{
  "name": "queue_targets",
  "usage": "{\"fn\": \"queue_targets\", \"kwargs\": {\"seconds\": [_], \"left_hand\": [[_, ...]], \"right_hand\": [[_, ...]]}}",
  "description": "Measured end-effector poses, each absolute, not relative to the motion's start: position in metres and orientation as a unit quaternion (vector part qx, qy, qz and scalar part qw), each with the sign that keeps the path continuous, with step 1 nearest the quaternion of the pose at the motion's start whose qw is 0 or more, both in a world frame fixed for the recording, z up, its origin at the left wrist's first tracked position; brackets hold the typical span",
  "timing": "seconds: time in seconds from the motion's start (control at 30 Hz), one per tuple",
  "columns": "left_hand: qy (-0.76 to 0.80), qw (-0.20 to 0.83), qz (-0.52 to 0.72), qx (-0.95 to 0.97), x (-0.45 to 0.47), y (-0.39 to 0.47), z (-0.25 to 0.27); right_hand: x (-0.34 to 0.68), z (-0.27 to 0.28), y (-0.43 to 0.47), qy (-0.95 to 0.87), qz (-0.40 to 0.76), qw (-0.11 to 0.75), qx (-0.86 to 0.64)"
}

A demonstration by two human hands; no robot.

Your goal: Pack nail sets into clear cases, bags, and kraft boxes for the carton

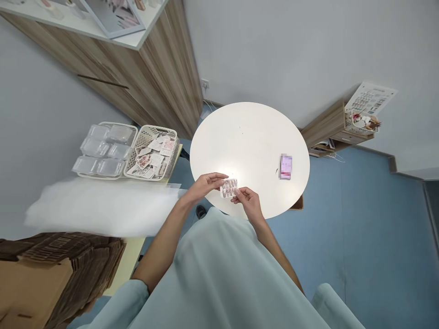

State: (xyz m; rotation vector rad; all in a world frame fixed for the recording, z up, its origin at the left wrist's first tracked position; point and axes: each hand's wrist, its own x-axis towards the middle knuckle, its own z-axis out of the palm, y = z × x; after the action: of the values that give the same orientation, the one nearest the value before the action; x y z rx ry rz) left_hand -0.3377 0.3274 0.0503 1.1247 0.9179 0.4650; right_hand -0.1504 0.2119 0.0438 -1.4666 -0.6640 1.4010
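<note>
Between my two hands, over the near edge of a round white table (250, 137), is a small tray of press-on nails (229, 188). The decorated nails lie in two rows. My left hand (206, 185) pinches the tray's left side, thumb and fingers closed on it. At the lower right corner my right hand (248, 201) grips it between thumb and fingers. A pink-purple pack (286, 167), blurred out in the picture, lies on the right part of the table.
To the left stand a basket of clear plastic boxes (103, 148) and a basket of printed cards (154, 153). Nearer are white packing sheets (109, 205) and stacked flat cardboard boxes (61, 274). A wooden cabinet (164, 68) rises behind; a low shelf (329, 121) stands right.
</note>
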Motion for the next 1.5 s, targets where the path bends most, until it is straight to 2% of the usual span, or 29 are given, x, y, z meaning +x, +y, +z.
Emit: {"fn": "queue_targets", "kwargs": {"seconds": [0.13, 0.3, 0.47, 0.7, 0.8, 0.9, 0.97, 1.07, 1.17, 1.27, 1.4, 1.5], "left_hand": [[0.302, 0.832, 0.209, 0.416, -0.331, 0.316, 0.05], [0.297, 0.847, 0.204, 0.391, -0.325, 0.306, 0.043], [0.364, 0.802, 0.224, 0.418, -0.325, 0.304, 0.033], [0.455, 0.738, 0.244, 0.434, -0.324, 0.294, 0.041], [0.47, 0.723, 0.257, 0.437, -0.325, 0.29, 0.048], [0.486, 0.698, 0.272, 0.449, -0.33, 0.289, 0.047], [0.499, 0.68, 0.282, 0.456, -0.336, 0.289, 0.043], [0.506, 0.663, 0.303, 0.461, -0.345, 0.292, 0.038], [0.501, 0.664, 0.309, 0.461, -0.352, 0.296, 0.041], [0.5, 0.672, 0.302, 0.455, -0.358, 0.299, 0.048], [0.469, 0.715, 0.294, 0.428, -0.367, 0.304, 0.051], [0.423, 0.767, 0.288, 0.388, -0.373, 0.307, 0.051]], "right_hand": [[-0.149, 0.049, 0.209, -0.245, 0.629, 0.485, -0.557], [-0.151, 0.041, 0.207, -0.247, 0.637, 0.477, -0.553], [-0.149, 0.043, 0.204, -0.347, 0.451, 0.458, -0.683], [-0.171, 0.052, 0.199, -0.545, 0.301, 0.393, -0.677], [-0.183, 0.044, 0.198, -0.576, 0.214, 0.352, -0.706], [-0.185, 0.041, 0.199, -0.56, 0.168, 0.359, -0.728], [-0.18, 0.044, 0.202, -0.522, 0.191, 0.387, -0.736], [-0.172, 0.05, 0.206, -0.431, 0.306, 0.424, -0.735], [-0.169, 0.053, 0.21, -0.356, 0.401, 0.43, -0.726], [-0.172, 0.054, 0.212, -0.317, 0.439, 0.433, -0.72], [-0.173, 0.054, 0.216, -0.274, 0.498, 0.456, -0.685], [-0.17, 0.052, 0.219, -0.25, 0.584, 0.46, -0.62]]}}
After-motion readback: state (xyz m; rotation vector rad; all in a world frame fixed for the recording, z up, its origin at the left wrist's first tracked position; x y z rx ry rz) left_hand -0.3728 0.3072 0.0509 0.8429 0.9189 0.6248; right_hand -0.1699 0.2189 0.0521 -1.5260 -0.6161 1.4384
